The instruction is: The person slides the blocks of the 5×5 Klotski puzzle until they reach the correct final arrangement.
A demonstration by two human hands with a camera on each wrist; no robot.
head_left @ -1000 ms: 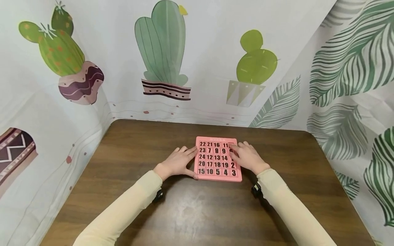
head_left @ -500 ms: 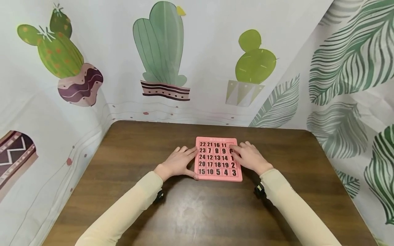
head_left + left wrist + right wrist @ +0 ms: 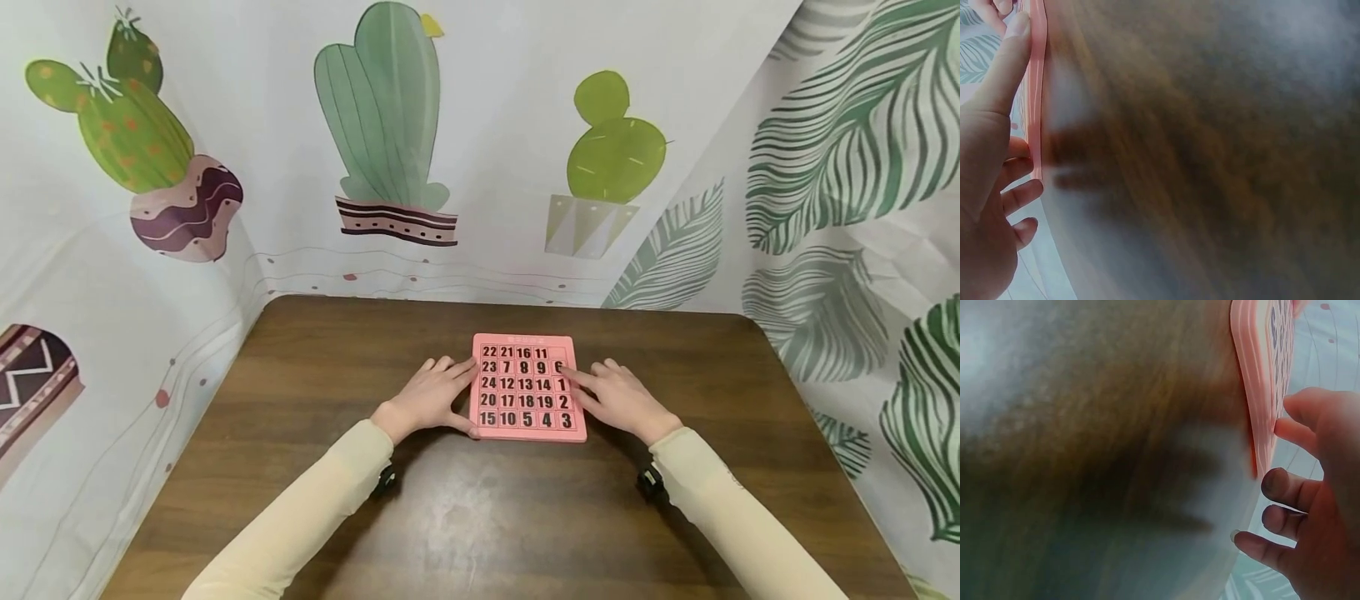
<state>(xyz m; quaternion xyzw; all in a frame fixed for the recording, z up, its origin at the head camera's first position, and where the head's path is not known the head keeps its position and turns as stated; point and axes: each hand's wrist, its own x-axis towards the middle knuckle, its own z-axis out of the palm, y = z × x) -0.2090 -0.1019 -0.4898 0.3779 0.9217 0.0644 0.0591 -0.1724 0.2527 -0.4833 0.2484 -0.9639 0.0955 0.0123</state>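
A cactus-printed cloth [image 3: 495,100] hangs behind the brown table [image 3: 457,517]. The left hand [image 3: 426,398], fingers spread, grasping nothing, braces the left edge of the pink number board [image 3: 525,435], just below the frame's centre. The right hand [image 3: 617,396], unclenched, has a fingertip at tile 6 [image 3: 558,367]. Tile-sliding seems in hand; filling the vacant upper-right slot [image 3: 557,353] would call for a light push.

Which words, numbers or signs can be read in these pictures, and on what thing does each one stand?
On the pink sliding number puzzle, rows from the top:
"22 21 16 11", then a blank cell
"23 7 8 9 6"
"24 12 13 14 1"
"20 17 18 19 2"
"15 10 5 4 3"
Its pale header line: too small and blurred to read.
No other text is readable.
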